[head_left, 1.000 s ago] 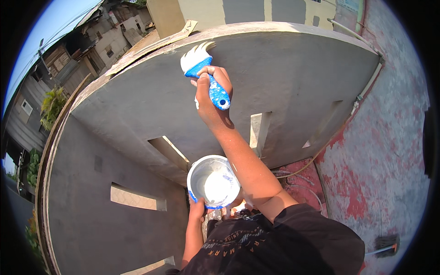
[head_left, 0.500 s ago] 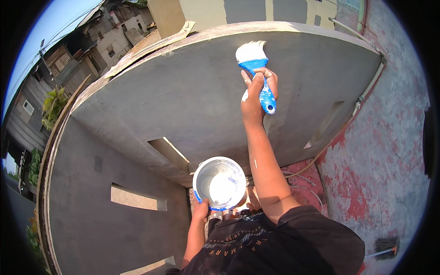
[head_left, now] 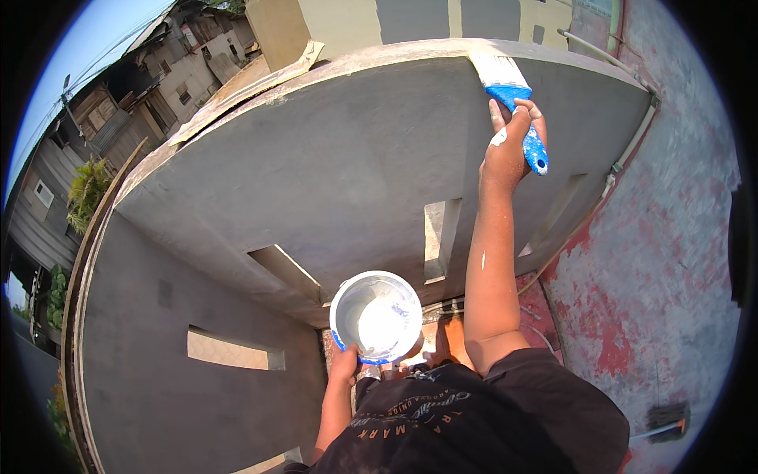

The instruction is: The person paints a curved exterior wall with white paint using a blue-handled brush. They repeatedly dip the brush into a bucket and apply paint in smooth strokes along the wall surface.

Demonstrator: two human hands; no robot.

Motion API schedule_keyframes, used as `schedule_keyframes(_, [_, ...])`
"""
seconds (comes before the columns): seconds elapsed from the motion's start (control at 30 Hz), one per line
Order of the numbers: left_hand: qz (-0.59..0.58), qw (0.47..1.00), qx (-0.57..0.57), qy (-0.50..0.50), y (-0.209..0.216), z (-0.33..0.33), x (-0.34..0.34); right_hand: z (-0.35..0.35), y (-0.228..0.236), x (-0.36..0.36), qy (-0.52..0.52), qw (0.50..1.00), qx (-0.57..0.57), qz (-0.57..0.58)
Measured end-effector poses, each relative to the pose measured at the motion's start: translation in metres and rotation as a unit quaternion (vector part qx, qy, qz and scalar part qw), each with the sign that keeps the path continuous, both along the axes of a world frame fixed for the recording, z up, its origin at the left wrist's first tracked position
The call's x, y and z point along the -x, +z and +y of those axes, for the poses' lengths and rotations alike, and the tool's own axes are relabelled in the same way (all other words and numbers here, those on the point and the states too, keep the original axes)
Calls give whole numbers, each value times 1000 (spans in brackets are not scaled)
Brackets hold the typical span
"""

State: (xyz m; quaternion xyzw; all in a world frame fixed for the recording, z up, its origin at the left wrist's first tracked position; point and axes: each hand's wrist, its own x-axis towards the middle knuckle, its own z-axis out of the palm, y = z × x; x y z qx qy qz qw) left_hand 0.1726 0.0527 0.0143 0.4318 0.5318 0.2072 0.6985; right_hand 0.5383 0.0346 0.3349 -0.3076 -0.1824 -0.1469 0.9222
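Observation:
My right hand is wrapped round the blue handle of a wide paintbrush, which is spotted with white paint. The brush's pale bristles lie at the top edge of a grey wall, right of its middle. White paint smears the back of this hand. Low in front of my body, my left hand grips the rim of a white bucket with blue smears along its edge. White paint lies in the bottom of the bucket. The left fingers are partly hidden by the bucket.
Slot openings pierce the grey wall and the side wall on the left. A pipe runs down the right corner beside a worn red and grey wall. A broom is at lower right. A strip of sheeting lies on the wall top.
My right hand has carried the paintbrush rightward and slightly up, from the wall face to its top edge. The left hand and bucket have stayed nearly in place.

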Motion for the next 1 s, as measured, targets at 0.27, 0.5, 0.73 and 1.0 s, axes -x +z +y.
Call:
schedule_keyframes(0.27, [12,1000,5,14,-2,6,3,49,-146,59,50,974,186,-117])
schedule_keyframes(0.5, [31,999,0,20,-18,18,20,4,-279,68,100,915,384,75])
schedule_keyframes(0.73, [-4,999,36,16,-17,43,30,48,-106,81,180,973,139,-30])
schedule_keyframes(1.0, [-13,1000,22,0,-4,68,49,62,-132,98,207,971,100,-57])
